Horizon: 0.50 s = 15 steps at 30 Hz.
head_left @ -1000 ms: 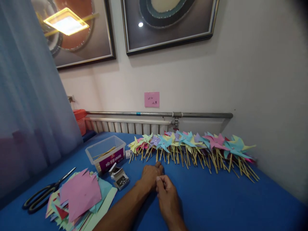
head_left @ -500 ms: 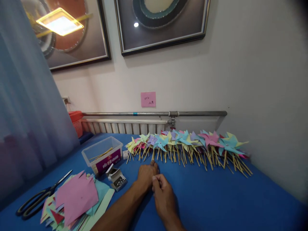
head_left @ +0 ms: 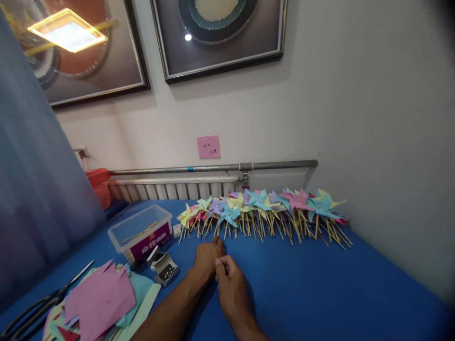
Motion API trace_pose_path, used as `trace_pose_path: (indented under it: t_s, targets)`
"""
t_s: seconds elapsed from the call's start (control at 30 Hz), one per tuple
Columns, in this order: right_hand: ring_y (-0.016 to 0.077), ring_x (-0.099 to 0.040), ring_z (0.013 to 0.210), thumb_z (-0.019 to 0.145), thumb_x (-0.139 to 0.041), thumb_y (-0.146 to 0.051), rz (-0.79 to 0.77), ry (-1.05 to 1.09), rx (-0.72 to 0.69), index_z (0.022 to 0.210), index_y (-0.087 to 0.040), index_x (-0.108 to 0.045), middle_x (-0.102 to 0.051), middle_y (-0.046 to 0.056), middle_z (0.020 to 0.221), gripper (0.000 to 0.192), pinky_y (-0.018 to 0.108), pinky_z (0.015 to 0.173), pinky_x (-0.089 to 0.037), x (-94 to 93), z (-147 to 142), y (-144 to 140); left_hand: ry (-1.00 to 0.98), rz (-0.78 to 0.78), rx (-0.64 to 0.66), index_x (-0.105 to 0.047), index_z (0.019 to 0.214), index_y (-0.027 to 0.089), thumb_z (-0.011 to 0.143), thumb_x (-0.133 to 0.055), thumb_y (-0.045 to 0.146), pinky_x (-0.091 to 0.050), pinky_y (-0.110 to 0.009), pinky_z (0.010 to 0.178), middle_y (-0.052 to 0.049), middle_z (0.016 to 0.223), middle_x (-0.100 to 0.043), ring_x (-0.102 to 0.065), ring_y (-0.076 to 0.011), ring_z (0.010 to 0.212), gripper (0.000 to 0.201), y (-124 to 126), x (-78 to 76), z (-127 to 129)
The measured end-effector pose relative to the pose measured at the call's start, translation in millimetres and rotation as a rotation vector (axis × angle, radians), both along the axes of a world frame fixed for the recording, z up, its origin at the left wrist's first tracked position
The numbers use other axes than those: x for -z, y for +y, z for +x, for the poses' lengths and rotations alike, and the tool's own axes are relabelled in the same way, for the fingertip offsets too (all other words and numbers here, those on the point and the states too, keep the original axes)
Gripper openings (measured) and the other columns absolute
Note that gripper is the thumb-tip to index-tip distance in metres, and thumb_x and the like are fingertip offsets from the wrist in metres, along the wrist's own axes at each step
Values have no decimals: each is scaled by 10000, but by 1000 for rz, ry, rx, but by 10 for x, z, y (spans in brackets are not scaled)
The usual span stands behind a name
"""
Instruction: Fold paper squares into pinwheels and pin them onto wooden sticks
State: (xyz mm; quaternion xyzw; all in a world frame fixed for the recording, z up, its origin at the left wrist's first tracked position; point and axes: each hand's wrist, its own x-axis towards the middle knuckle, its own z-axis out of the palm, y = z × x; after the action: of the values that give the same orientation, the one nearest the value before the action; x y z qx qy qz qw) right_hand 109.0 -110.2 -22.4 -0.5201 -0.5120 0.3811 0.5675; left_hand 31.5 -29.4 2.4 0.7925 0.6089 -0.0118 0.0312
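My left hand [head_left: 208, 258] reaches forward, palm down, with its fingertips together at the lower end of a wooden pinwheel stick [head_left: 215, 228]. My right hand [head_left: 232, 289] rests just behind and to the right, close to the left wrist. Its fingers are curled in with the thumb against them, and whatever they hold, if anything, is hidden. Beyond the hands lies a long row of paper pinwheels [head_left: 259, 200] in pastel colours, their sticks pointing toward me. A blue pinwheel [head_left: 229, 214] lies at the row's front, near my left fingertips.
On the left are a clear plastic box [head_left: 117, 234] with thin sticks, a small open carton [head_left: 165, 271] of metal pins, cut paper sheets [head_left: 101, 300] and black-handled scissors [head_left: 46, 303]. A red basket [head_left: 99, 187] stands at the back left. A radiator [head_left: 170, 189] and pipe run along the wall.
The whole view has shifted, so things appear further left. The blue pinwheel sits slightly nearer to me, showing more of the yellow one behind. Both hands keep nearly the same pose.
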Motion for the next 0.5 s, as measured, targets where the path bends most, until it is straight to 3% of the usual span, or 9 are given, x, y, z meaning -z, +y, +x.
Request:
trace_pose_path:
  t_s: [0.37,0.5]
  targets:
    - [145,-514,560,930,-473,-426,75,-94,-25,693,-251,-535,-568,-41,606,301,236,532,-351,1,-47,-60,-72,73,51,-627,1228,248,991,-403,252,-531,-338,783,-95,1373,-568,-681,-232,961,326,-60,-84,23]
    - [152,-581,621,946,-459,-409,111,-98,-28,732,-250,-555,-627,-23,671,283,234,585,-396,5,-51,-70,-66,65,109,-654,1161,268,990,-415,260,-527,-334,792,-71,1296,-612,-680,-230,961,294,-84,-125,47]
